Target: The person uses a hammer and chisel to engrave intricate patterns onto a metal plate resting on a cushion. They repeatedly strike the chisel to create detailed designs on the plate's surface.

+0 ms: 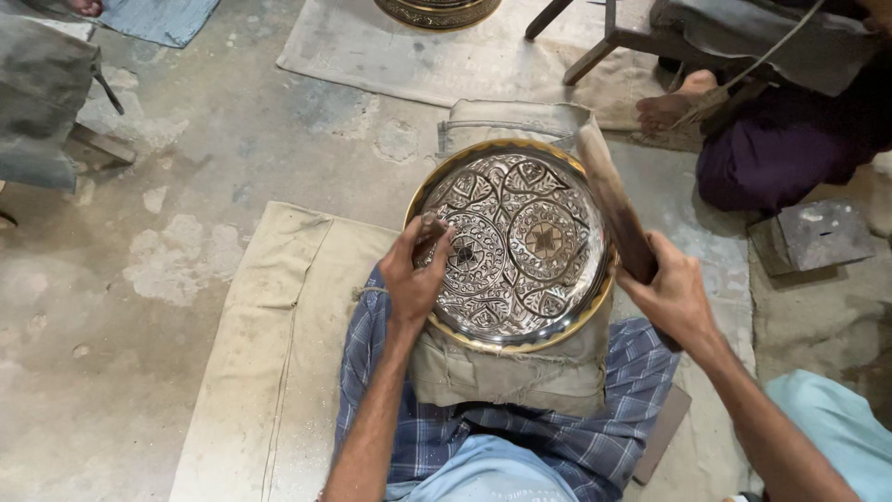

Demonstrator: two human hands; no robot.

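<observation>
I see a big round metal plate (520, 246) in the middle. It is shiny and silver, with a gold rim all the way round. Its face is bumpy with cut-in flowers, leaves and circles. The plate sits tilted on a stuffed cloth cushion (506, 372), tan and rough, which rests on my lap. My lap is covered by a blue checked cloth (595, 418).

My left hand (415, 274) is at the left edge of the plate. Its fingers are curled tight around a small dark tool (430, 230), a thin rod. The tip of the tool touches the plate near a round flower shape. My left arm comes up straight from below.

My right hand (671, 293) is just off the right edge of the plate. It is closed around the lower end of a long flat wooden mallet (609, 200), brown and worn. The mallet points up and to the left, over the plate's rim. My right arm comes in from the lower right corner.

Under me lies a tan mat (265, 335) on a grey, patchy concrete floor (186, 167). Another person's bare foot (671, 104) shows at the top right.
</observation>
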